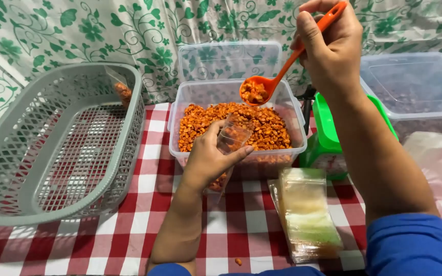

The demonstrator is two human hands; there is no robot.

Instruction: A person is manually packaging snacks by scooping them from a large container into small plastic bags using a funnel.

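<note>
My left hand (208,156) holds a small clear bag (230,140) partly filled over the tub (288,110), my right hand (331,48) grips a full orange spoon (262,88), one filled bag (123,91) in the basket (6,153).

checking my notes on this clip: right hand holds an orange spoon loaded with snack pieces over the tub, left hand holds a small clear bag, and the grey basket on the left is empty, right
Not quite. In the head view the grey basket is not empty: one filled small bag leans in its far corner. The rest stands: the right hand holds the loaded orange spoon over the tub, and the left hand holds a small clear bag.
</note>
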